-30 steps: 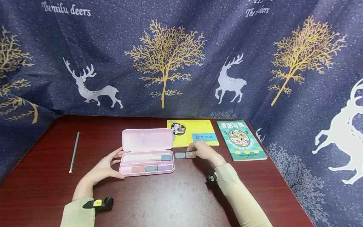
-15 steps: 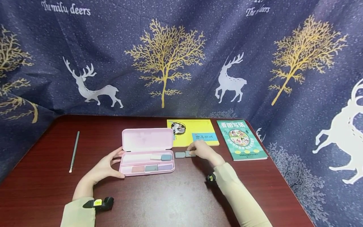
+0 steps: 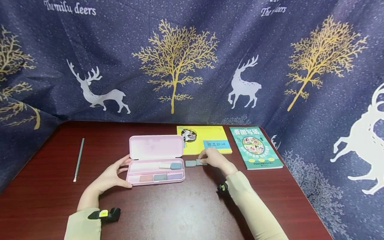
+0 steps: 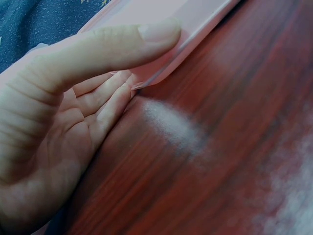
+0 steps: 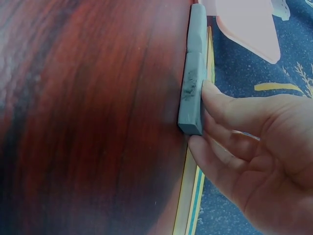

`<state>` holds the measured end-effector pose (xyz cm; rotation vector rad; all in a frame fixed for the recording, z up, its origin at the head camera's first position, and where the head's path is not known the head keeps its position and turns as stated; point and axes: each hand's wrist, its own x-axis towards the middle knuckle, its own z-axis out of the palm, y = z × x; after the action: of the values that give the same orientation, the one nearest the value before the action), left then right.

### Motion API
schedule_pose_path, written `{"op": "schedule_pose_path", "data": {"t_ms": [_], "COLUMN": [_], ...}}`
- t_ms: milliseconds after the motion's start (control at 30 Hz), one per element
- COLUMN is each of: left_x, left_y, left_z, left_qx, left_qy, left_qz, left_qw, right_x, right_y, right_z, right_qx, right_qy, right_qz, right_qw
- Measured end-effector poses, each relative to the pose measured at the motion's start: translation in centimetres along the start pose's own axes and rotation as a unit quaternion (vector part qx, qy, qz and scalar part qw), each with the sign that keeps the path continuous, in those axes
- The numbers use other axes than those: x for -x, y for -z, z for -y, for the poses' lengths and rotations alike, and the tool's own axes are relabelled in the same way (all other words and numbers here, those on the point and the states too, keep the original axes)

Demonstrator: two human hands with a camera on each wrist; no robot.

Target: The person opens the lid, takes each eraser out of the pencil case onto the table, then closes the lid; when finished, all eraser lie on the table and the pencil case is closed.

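An open pink pencil case [image 3: 156,160] lies on the table, its lid tipped back. My left hand [image 3: 109,176] grips its left end, with the thumb [image 4: 146,41] along the front corner and the other fingers behind. Two grey-green erasers lie end to end just right of the case. At the farther eraser [image 5: 192,90], smudged dark on one face, my right hand [image 5: 259,152] has its thumb on the side and a finger at the end, pinching it. The second eraser [image 3: 190,163] sits between it and the case.
Inside the case are a blue-and-white piece [image 3: 175,166], and pink [image 3: 146,178], green [image 3: 160,177] and purple [image 3: 175,176] blocks. A pencil [image 3: 79,160] lies at left. A yellow book [image 3: 198,146] and a green book [image 3: 255,150] lie behind. A patterned curtain [image 3: 120,50] hangs beyond the table.
Almost nothing differs. Both hands stay where they were, on the case and at the eraser; the view shifts very slightly.
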<state>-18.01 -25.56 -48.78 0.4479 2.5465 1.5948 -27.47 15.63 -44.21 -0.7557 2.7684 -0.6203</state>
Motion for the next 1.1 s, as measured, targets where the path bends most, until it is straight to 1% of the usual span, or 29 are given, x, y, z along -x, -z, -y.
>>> {"op": "schedule_pose_path", "data": {"t_ms": [167, 400, 533, 667, 767, 867, 1000, 1100], "left_x": [0.1, 0.0, 0.0, 0.0, 0.0, -0.1, 0.0, 0.0], "left_y": [0.0, 0.0, 0.0, 0.0, 0.0, 0.0, 0.0, 0.0], "left_z": [0.0, 0.1, 0.2, 0.4, 0.5, 0.4, 0.4, 0.5], "left_qx": [-0.001, 0.013, 0.017, 0.013, 0.006, 0.002, 0.004, 0.007], "left_qy": [-0.003, -0.01, -0.014, -0.012, -0.003, -0.001, -0.006, -0.009], "left_qz": [-0.001, 0.001, 0.001, 0.0, 0.0, 0.0, 0.0, 0.0], "left_qw": [1.0, 0.9999, 0.9997, 0.9998, 1.0, 1.0, 1.0, 0.9999], "right_x": [-0.1, -0.1, -0.1, -0.4, -0.6, -0.9, -1.3, -1.7], "right_y": [-0.1, 0.0, 0.2, 0.4, 0.4, 0.2, -0.3, -0.8], "right_z": [-0.1, 0.1, 0.7, 2.0, 3.0, 4.2, 5.7, 6.7], "right_qx": [0.003, 0.002, -0.013, -0.025, -0.024, -0.022, -0.019, -0.021], "right_qy": [0.004, -0.001, -0.006, -0.009, 0.002, 0.023, 0.063, 0.085], "right_qz": [-0.002, -0.004, -0.016, -0.037, -0.053, -0.069, -0.091, -0.097], "right_qw": [1.0, 1.0, 1.0, 0.999, 0.998, 0.997, 0.994, 0.991]}}
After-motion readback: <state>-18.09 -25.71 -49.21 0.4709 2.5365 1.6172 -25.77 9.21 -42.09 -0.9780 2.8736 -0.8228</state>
